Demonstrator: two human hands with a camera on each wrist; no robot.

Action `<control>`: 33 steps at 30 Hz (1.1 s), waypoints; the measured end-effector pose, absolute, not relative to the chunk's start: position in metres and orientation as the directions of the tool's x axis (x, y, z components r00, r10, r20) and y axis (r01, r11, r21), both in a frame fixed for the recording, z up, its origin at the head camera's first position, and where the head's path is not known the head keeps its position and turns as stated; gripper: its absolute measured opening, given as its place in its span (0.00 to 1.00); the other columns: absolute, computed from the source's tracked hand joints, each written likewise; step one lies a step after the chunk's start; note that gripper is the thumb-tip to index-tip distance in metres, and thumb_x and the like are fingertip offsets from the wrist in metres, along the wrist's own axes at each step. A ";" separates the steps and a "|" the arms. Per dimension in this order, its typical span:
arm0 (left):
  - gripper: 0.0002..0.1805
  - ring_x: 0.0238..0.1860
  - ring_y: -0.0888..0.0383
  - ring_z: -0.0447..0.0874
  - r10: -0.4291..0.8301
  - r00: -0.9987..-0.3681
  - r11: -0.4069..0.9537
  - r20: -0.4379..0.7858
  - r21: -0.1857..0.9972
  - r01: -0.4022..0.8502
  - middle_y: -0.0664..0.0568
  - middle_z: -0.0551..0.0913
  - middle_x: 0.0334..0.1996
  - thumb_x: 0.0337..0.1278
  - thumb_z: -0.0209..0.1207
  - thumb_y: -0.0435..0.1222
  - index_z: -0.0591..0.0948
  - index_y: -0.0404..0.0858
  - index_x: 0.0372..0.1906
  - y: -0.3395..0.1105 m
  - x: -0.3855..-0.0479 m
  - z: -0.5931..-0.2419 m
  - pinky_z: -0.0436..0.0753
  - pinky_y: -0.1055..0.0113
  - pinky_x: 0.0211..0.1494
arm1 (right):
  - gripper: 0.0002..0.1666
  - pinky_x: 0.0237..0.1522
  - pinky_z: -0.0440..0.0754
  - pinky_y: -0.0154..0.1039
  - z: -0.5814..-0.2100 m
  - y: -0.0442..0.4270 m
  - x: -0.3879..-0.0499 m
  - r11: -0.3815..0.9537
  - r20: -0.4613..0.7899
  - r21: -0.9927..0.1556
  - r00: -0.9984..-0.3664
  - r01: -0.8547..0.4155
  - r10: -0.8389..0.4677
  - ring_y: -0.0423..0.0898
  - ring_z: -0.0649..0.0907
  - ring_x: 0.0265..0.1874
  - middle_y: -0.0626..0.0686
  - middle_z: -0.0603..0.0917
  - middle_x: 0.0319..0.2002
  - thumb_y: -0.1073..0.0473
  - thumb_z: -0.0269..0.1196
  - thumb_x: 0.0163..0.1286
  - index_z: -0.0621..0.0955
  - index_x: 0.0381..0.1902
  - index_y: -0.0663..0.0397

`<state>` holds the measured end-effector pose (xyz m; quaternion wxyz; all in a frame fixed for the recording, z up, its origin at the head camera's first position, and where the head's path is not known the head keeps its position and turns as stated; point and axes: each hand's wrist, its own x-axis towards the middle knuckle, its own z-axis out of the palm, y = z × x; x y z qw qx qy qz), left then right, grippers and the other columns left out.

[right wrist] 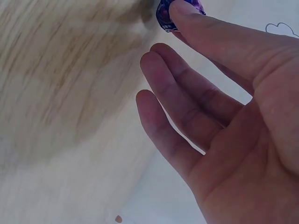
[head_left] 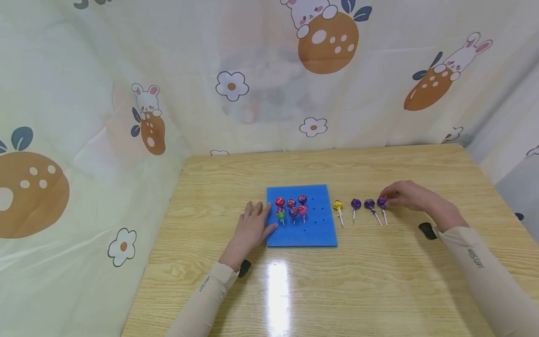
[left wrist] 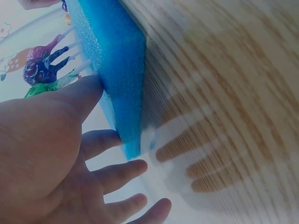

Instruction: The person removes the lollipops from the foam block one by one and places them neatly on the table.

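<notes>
A blue foam board lies mid-table with several wrapped lollipops stuck upright in it, among them a red one and a green one. My left hand rests at the board's left edge, thumb on its top and fingers spread along the side. To the right, my right hand pinches the wrapped head of a purple lollipop between thumb and index finger. The right wrist view shows the thumb on that purple wrapper, the other fingers loosely bent.
Left of the pinched lollipop, a yellow lollipop and two more purple lollipops, one nearer the board and one beside my fingers, lie in a row. Small holes dot the board's right half. A patterned curtain hangs behind the table.
</notes>
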<state>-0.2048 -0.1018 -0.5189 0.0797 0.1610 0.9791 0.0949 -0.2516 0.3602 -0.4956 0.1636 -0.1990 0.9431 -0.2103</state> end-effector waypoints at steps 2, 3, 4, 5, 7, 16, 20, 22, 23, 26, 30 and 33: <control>0.37 0.78 0.35 0.52 0.332 -0.935 0.929 -0.124 0.213 0.302 0.40 0.64 0.76 0.72 0.52 0.57 0.63 0.45 0.78 -0.102 -0.205 -0.520 0.68 0.36 0.71 | 0.16 0.53 0.80 0.63 -0.497 0.360 -0.251 0.828 -0.218 -0.463 -0.865 -0.317 -0.453 0.62 0.85 0.47 0.61 0.88 0.45 0.62 0.67 0.67 0.85 0.50 0.65; 0.37 0.78 0.35 0.52 0.333 -0.935 0.929 -0.122 0.213 0.303 0.39 0.64 0.76 0.72 0.52 0.57 0.63 0.45 0.78 -0.102 -0.206 -0.520 0.68 0.36 0.71 | 0.15 0.53 0.80 0.63 -0.497 0.359 -0.251 0.826 -0.217 -0.466 -0.864 -0.318 -0.455 0.61 0.85 0.46 0.61 0.88 0.44 0.62 0.67 0.67 0.85 0.50 0.64; 0.37 0.78 0.35 0.52 0.333 -0.935 0.929 -0.121 0.212 0.303 0.39 0.64 0.76 0.72 0.52 0.57 0.63 0.45 0.78 -0.102 -0.206 -0.520 0.68 0.36 0.71 | 0.15 0.53 0.80 0.63 -0.498 0.359 -0.251 0.824 -0.215 -0.467 -0.863 -0.320 -0.457 0.61 0.85 0.46 0.60 0.88 0.44 0.62 0.67 0.67 0.85 0.49 0.63; 0.37 0.78 0.35 0.52 0.333 -0.935 0.929 -0.122 0.212 0.303 0.39 0.64 0.76 0.72 0.52 0.57 0.63 0.45 0.78 -0.102 -0.206 -0.520 0.68 0.36 0.71 | 0.14 0.53 0.80 0.63 -0.498 0.359 -0.251 0.822 -0.213 -0.470 -0.862 -0.322 -0.459 0.61 0.85 0.46 0.60 0.88 0.44 0.62 0.67 0.67 0.85 0.49 0.63; 0.37 0.78 0.35 0.52 0.333 -0.935 0.929 -0.122 0.210 0.303 0.39 0.64 0.76 0.72 0.51 0.57 0.63 0.45 0.78 -0.102 -0.206 -0.521 0.69 0.36 0.70 | 0.14 0.53 0.80 0.63 -0.500 0.358 -0.251 0.818 -0.208 -0.476 -0.863 -0.322 -0.461 0.61 0.86 0.47 0.60 0.89 0.44 0.62 0.67 0.67 0.86 0.48 0.62; 0.37 0.78 0.34 0.52 0.335 -0.935 0.927 -0.117 0.221 0.305 0.39 0.64 0.76 0.71 0.52 0.57 0.64 0.45 0.77 -0.102 -0.205 -0.519 0.69 0.36 0.70 | 0.15 0.53 0.80 0.63 -0.503 0.354 -0.252 0.817 -0.202 -0.483 -0.868 -0.315 -0.454 0.65 0.84 0.49 0.63 0.87 0.47 0.62 0.66 0.68 0.85 0.50 0.65; 0.37 0.78 0.34 0.52 0.337 -0.934 0.926 -0.117 0.217 0.307 0.39 0.64 0.75 0.72 0.52 0.57 0.63 0.45 0.78 -0.102 -0.205 -0.517 0.69 0.36 0.70 | 0.15 0.52 0.81 0.62 -0.502 0.353 -0.253 0.816 -0.201 -0.484 -0.867 -0.317 -0.456 0.64 0.85 0.49 0.64 0.87 0.47 0.62 0.66 0.68 0.85 0.51 0.65; 0.37 0.78 0.34 0.52 0.337 -0.934 0.927 -0.120 0.219 0.306 0.39 0.64 0.76 0.72 0.52 0.57 0.63 0.45 0.78 -0.102 -0.204 -0.517 0.69 0.36 0.71 | 0.16 0.51 0.82 0.60 -0.500 0.353 -0.253 0.816 -0.202 -0.482 -0.865 -0.321 -0.459 0.63 0.85 0.48 0.64 0.87 0.46 0.63 0.66 0.68 0.84 0.51 0.66; 0.37 0.78 0.34 0.52 0.336 -0.934 0.927 -0.123 0.221 0.304 0.39 0.64 0.76 0.72 0.52 0.57 0.63 0.45 0.78 -0.102 -0.204 -0.516 0.69 0.36 0.71 | 0.16 0.51 0.82 0.60 -0.500 0.352 -0.253 0.816 -0.202 -0.481 -0.865 -0.321 -0.460 0.63 0.85 0.47 0.64 0.87 0.46 0.63 0.66 0.68 0.84 0.51 0.66; 0.37 0.78 0.35 0.51 0.333 -0.934 0.926 -0.128 0.229 0.299 0.39 0.63 0.76 0.72 0.52 0.57 0.63 0.45 0.78 -0.102 -0.204 -0.515 0.68 0.36 0.71 | 0.16 0.50 0.82 0.59 -0.498 0.352 -0.253 0.816 -0.207 -0.480 -0.862 -0.322 -0.462 0.62 0.85 0.47 0.63 0.87 0.45 0.63 0.66 0.68 0.84 0.51 0.66; 0.37 0.78 0.34 0.51 0.334 -0.934 0.925 -0.124 0.233 0.300 0.39 0.64 0.76 0.72 0.52 0.57 0.63 0.45 0.78 -0.102 -0.204 -0.516 0.68 0.36 0.71 | 0.16 0.50 0.82 0.58 -0.495 0.351 -0.253 0.820 -0.216 -0.474 -0.860 -0.321 -0.462 0.60 0.85 0.46 0.61 0.88 0.44 0.63 0.66 0.68 0.84 0.51 0.66; 0.37 0.78 0.34 0.51 0.334 -0.934 0.926 -0.127 0.231 0.299 0.39 0.63 0.76 0.72 0.51 0.57 0.63 0.45 0.78 -0.102 -0.204 -0.516 0.68 0.36 0.71 | 0.18 0.50 0.82 0.58 -0.493 0.350 -0.253 0.823 -0.217 -0.470 -0.863 -0.318 -0.457 0.59 0.86 0.45 0.61 0.88 0.45 0.62 0.66 0.68 0.83 0.52 0.68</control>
